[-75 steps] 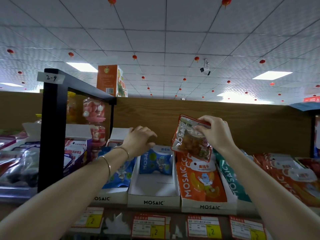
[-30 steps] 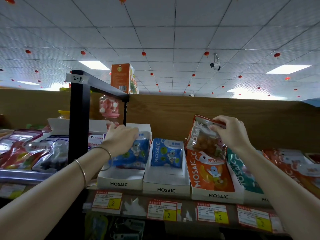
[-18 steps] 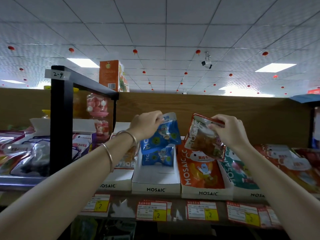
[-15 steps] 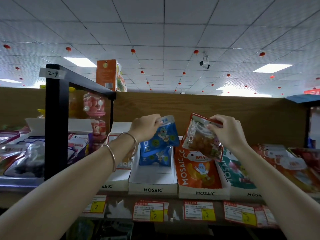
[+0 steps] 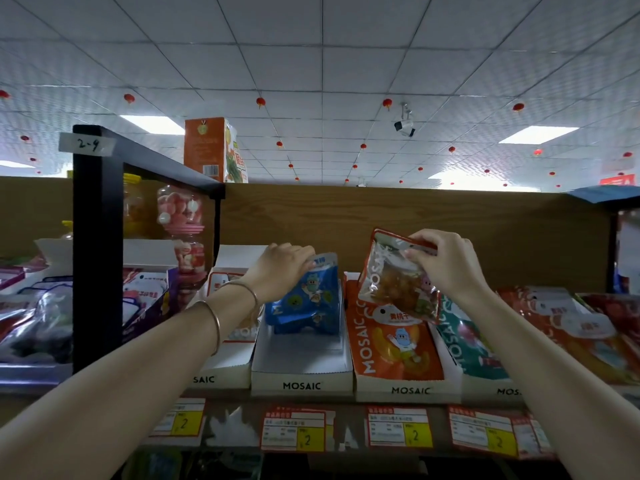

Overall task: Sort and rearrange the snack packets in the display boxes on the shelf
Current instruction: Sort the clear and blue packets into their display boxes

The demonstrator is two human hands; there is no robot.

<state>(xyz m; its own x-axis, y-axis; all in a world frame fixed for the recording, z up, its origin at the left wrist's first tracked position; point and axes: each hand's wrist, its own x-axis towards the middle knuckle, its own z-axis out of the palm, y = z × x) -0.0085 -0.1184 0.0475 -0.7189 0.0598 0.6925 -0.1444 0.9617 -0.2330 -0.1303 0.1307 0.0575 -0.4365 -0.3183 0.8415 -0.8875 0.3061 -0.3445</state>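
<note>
My left hand (image 5: pixel 280 271) grips the top edge of a blue snack packet (image 5: pixel 308 296) and holds it at the back of a white MOSAIC display box (image 5: pixel 301 372), against another blue packet there. My right hand (image 5: pixel 446 261) pinches the top of an orange-edged clear packet (image 5: pixel 391 282) of brownish snacks, lifted above the neighbouring box (image 5: pixel 408 389) that holds orange packets (image 5: pixel 391 344). To the left stands another MOSAIC box (image 5: pixel 225 372), partly hidden by my left forearm.
A black shelf post (image 5: pixel 97 244) labelled 2-9 rises at left, with jars (image 5: pixel 180 213) and dark packets (image 5: pixel 41 317) behind it. Green packets (image 5: pixel 467 341) and red-orange packets (image 5: pixel 568 327) fill boxes to the right. Price tags (image 5: pixel 298 431) line the shelf edge. A wooden back panel (image 5: pixel 381 216) closes the shelf.
My left hand took a blue packet from the left box, carried it right and lowered it into the middle box. My right hand kept holding the orange-edged packet nearly still.
</note>
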